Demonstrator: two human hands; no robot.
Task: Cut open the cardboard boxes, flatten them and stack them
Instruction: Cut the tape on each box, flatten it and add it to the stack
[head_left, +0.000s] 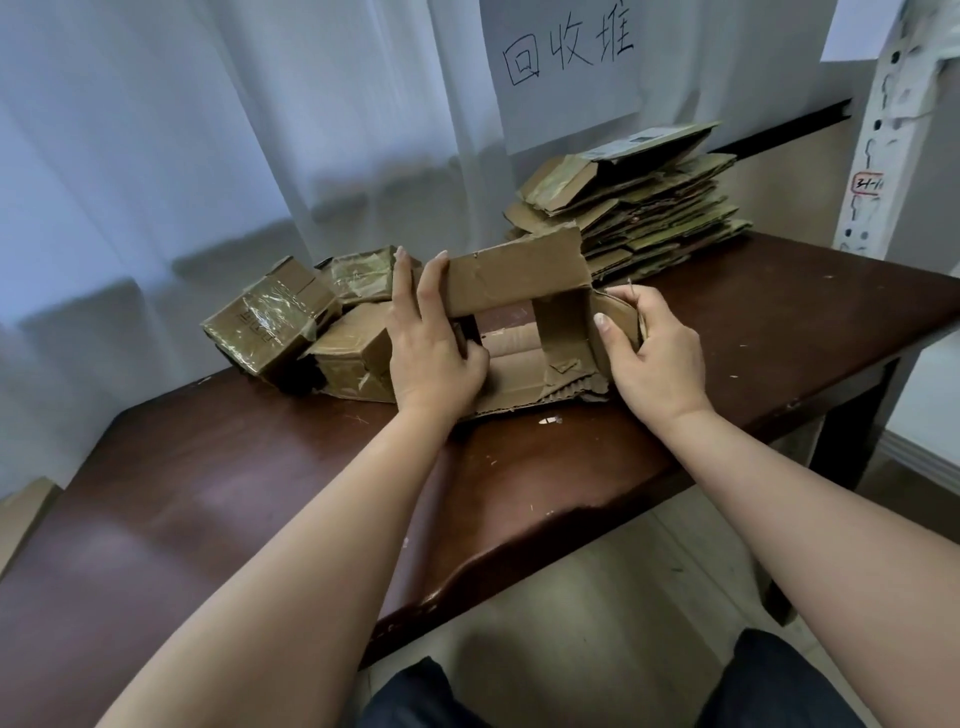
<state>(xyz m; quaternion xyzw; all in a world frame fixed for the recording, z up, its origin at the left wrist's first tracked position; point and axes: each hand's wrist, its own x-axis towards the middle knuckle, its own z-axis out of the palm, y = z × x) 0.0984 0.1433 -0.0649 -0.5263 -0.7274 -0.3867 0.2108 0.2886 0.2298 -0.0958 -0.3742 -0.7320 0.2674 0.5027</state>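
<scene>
Both hands are on the opened box (519, 312), mid-table: left hand (436, 343) grips its left end, fingers over the top panel, while right hand (652, 353) pinches the right flap. Taped boxes (291, 322) sit left; the flattened stack (639, 208) waits by the far right corner of the table (779, 322).

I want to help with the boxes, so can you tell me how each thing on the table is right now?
Open box: cut open, still box-shaped, not flattened, held at both ends.
Left hand: grips the box's left end.
Right hand: pinches the flap at the box's right end.
Taped boxes: still sealed with tape, piled at the left.
Flattened stack: flat pieces piled at the back right.
Table: scuffed, with small scraps on it.
</scene>
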